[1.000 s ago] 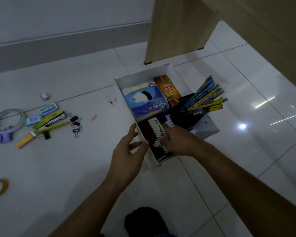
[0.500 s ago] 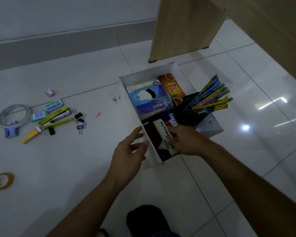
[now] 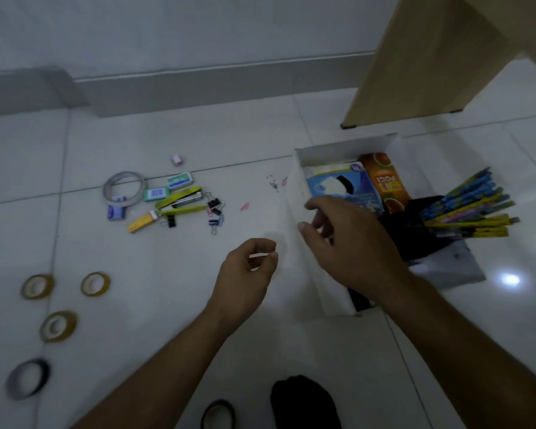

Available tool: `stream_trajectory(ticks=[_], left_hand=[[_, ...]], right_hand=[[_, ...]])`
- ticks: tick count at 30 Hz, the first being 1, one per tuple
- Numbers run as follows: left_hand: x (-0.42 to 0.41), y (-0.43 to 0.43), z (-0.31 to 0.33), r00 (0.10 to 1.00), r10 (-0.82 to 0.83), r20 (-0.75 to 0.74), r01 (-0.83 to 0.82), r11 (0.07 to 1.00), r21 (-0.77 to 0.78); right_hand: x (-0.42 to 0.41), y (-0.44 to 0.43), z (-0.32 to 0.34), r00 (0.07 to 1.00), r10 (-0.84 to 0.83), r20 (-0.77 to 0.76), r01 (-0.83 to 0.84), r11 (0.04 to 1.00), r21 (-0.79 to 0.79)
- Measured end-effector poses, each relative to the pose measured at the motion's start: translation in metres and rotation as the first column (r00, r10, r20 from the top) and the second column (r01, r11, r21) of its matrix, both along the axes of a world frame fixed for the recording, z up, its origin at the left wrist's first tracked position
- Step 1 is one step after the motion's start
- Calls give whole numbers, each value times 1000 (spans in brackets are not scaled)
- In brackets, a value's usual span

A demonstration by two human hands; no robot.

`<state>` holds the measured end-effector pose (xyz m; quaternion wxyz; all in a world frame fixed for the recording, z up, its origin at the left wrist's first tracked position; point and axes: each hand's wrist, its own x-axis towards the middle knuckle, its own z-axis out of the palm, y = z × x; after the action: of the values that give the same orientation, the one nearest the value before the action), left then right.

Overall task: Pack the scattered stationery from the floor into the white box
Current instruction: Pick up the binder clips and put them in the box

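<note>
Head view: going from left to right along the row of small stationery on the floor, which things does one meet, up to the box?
Grey tape ring → green stapler → binder clips → pink paper clip → white box.

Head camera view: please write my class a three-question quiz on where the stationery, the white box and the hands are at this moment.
1. True or false: the yellow-green stapler lies inside the white box.
2. Multiple choice: how many yellowish tape rolls lie on the floor at the left? A two, B three, C five.
3. Short answer: which hand is above the white box?

Key
1. False: it lies on the floor, left of the box.
2. B.
3. The right hand.
</note>
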<state>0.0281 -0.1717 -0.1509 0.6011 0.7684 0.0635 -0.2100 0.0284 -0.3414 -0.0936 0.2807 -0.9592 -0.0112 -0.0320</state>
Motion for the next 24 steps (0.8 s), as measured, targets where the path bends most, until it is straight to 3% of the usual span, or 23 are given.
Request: stream_trajectory(ticks=[7, 12, 20, 24], left_hand=[[18, 61, -13, 993, 114, 38, -118, 984, 134], [26, 92, -25, 982, 190, 16, -189, 964, 184], [48, 95, -56, 985, 148, 87, -167, 944, 285], [60, 84, -73, 982, 34, 184, -106, 913, 394]], right_hand=[[61, 86, -40, 947, 216, -237, -185, 972, 143], [116, 114, -88, 918, 186, -351, -193, 981, 14], [157, 130, -136, 889, 259, -377, -313, 945, -89], [159, 129, -142, 901, 257, -350, -303, 950, -80]])
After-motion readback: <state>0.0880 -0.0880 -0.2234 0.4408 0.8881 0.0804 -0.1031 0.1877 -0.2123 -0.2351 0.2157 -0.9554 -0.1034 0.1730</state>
